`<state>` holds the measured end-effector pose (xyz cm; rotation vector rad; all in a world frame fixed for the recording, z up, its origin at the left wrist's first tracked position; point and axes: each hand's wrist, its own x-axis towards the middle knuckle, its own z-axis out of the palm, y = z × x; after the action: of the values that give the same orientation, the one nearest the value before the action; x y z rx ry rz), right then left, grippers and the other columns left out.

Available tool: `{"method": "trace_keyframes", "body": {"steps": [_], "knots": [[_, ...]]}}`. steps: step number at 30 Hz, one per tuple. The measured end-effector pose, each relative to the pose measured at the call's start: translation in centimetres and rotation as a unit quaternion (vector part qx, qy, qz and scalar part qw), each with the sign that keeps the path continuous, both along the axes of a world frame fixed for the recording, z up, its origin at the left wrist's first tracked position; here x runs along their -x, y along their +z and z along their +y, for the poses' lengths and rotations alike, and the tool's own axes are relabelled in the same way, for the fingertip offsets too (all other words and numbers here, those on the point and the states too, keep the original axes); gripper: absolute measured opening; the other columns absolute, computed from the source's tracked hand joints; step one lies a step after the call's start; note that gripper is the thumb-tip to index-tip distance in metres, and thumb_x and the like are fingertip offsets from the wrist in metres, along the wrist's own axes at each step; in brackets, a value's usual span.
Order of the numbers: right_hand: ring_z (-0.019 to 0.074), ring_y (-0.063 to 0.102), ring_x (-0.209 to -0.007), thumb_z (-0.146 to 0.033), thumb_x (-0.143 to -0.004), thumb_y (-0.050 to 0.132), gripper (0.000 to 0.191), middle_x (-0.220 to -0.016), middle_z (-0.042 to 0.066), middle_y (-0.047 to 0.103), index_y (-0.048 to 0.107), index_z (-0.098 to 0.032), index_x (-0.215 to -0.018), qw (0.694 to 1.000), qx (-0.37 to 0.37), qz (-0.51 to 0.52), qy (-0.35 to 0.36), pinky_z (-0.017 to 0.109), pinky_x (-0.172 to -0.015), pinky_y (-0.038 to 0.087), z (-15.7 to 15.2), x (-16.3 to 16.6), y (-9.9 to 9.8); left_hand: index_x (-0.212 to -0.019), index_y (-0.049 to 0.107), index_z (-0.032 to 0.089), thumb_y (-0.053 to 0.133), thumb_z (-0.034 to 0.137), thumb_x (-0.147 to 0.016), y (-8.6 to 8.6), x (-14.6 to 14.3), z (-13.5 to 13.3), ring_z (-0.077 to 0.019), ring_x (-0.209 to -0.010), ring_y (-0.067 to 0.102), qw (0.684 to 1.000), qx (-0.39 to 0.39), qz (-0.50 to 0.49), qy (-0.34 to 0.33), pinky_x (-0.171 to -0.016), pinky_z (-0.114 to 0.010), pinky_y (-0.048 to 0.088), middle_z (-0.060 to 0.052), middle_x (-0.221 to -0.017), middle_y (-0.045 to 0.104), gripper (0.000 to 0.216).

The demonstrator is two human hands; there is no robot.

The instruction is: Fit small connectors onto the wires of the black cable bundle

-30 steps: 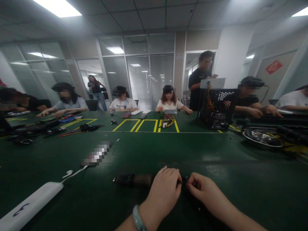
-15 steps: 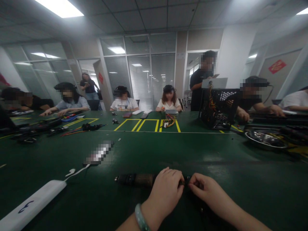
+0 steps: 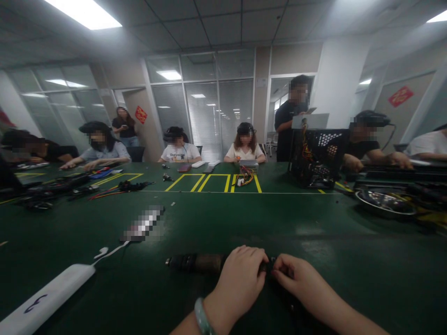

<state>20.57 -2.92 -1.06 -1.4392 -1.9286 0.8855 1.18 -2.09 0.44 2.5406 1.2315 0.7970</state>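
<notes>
My left hand (image 3: 237, 279) and right hand (image 3: 300, 279) close on the dark cylinder (image 3: 195, 263); a slack grip could let it roll across the surface (image 3: 349, 246).

Cylinder (image 3: 193, 263) on workbench (image 3: 349, 288), left hand (image 3: 237, 288) and right hand (image 3: 296, 279) at its end

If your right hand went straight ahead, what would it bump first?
The dark cylindrical object between your hands; your right hand seems to touch it already, though depth is unclear.

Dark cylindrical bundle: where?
Dark cylindrical bundle: head view, lower centre, on the green workbench, jutting left from the left hand, right hand at its right end.
</notes>
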Motion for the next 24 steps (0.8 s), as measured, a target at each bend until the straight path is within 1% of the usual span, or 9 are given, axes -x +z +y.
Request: {"method": "trace_keyframes", "body": {"steps": [3,5,11,14,16,19,22,24], "knots": [[0.0137,0.057,-0.065,-0.025,-0.085,0.056,0.012,-0.071,-0.001,0.063,0.058,-0.018,-0.076,1.0,0.003,0.001,0.0,0.021,-0.057,0.039,-0.01,-0.03,-0.13,-0.093,0.059,0.022,0.063,0.019,-0.081,0.02,0.02,0.01,-0.022,-0.101,0.058,1.0,0.004,0.006,0.018,-0.096,-0.042,0.042,-0.002,-0.107,0.065,0.013],[0.0139,0.057,-0.065,-0.025,-0.085,0.056,0.012,-0.071,-0.001,0.064,0.058,-0.018,-0.076,1.0,0.004,0.0,-0.001,0.021,-0.057,0.039,-0.01,0.0,-0.14,-0.09,0.059,0.022,0.063,0.019,-0.081,-0.08,0.01,0.09,-0.0218,-0.102,0.058,1.0,0.002,0.011,0.02,-0.099,-0.042,0.04,-0.001,-0.107,0.065,0.01],[0.014,0.057,-0.065,-0.025,-0.085,0.055,0.011,-0.07,-0.001,0.064,0.059,-0.019,-0.077,1.0,0.001,0.0,-0.001,0.021,-0.057,0.039,0.06,-0.01,-0.14,-0.09,0.058,0.024,0.06,0.012,-0.083,-0.09,-0.01,0.09,-0.0169,-0.108,0.057,1.0,-0.018,-0.005,-0.016,-0.11,-0.043,0.029,0.002,-0.111,0.065,0.014],[0.0136,0.056,-0.064,-0.025,-0.085,0.055,0.011,-0.07,-0.001,0.063,0.059,-0.019,-0.076,1.0,-0.004,-0.005,-0.004,0.02,-0.056,0.038,0.09,-0.07,-0.3,-0.092,0.058,0.023,0.065,0.015,-0.079,0.12,0.07,-0.08,-0.019,-0.114,0.054,1.0,-0.026,-0.016,-0.004,-0.112,-0.045,0.024,0.001,-0.115,0.064,0.017],[0.0137,0.056,-0.064,-0.026,-0.085,0.055,0.012,-0.07,-0.001,0.063,0.059,-0.019,-0.077,1.0,-0.002,-0.008,-0.005,0.02,-0.056,0.038,0.08,-0.09,-0.34,-0.091,0.058,0.022,0.067,0.017,-0.078,0.21,0.14,-0.12,-0.021,-0.117,0.052,0.999,-0.03,-0.018,0.006,-0.113,-0.047,0.022,-0.001,-0.115,0.064,0.017],[0.014,0.056,-0.065,-0.026,-0.086,0.055,0.012,-0.07,-0.001,0.063,0.06,-0.019,-0.078,1.0,-0.001,-0.012,-0.002,0.021,-0.056,0.038,0.03,-0.07,-0.2,-0.087,0.058,0.022,0.063,0.014,-0.08,0.2,0.17,-0.06,-0.0201,-0.118,0.052,0.999,-0.031,-0.009,0.0,-0.113,-0.046,0.022,0.0,-0.114,0.064,0.012],[0.0139,0.056,-0.065,-0.025,-0.085,0.055,0.011,-0.07,-0.001,0.063,0.06,-0.019,-0.077,1.0,-0.004,-0.01,-0.001,0.021,-0.057,0.038,-0.03,-0.01,-0.04,-0.087,0.059,0.024,0.06,0.01,-0.081,0.11,0.14,0.01,-0.0176,-0.117,0.053,1.0,-0.029,-0.001,-0.013,-0.113,-0.044,0.022,0.003,-0.114,0.065,0.015],[0.0138,0.056,-0.065,-0.025,-0.085,0.055,0.011,-0.069,-0.002,0.063,0.059,-0.019,-0.077,1.0,-0.001,-0.009,-0.003,0.021,-0.057,0.038,-0.06,0.0,-0.06,-0.088,0.059,0.025,0.061,0.01,-0.082,0.11,0.1,-0.03,-0.017,-0.117,0.053,0.999,-0.028,-0.004,-0.016,-0.113,-0.044,0.022,0.004,-0.115,0.064,0.016]]}}
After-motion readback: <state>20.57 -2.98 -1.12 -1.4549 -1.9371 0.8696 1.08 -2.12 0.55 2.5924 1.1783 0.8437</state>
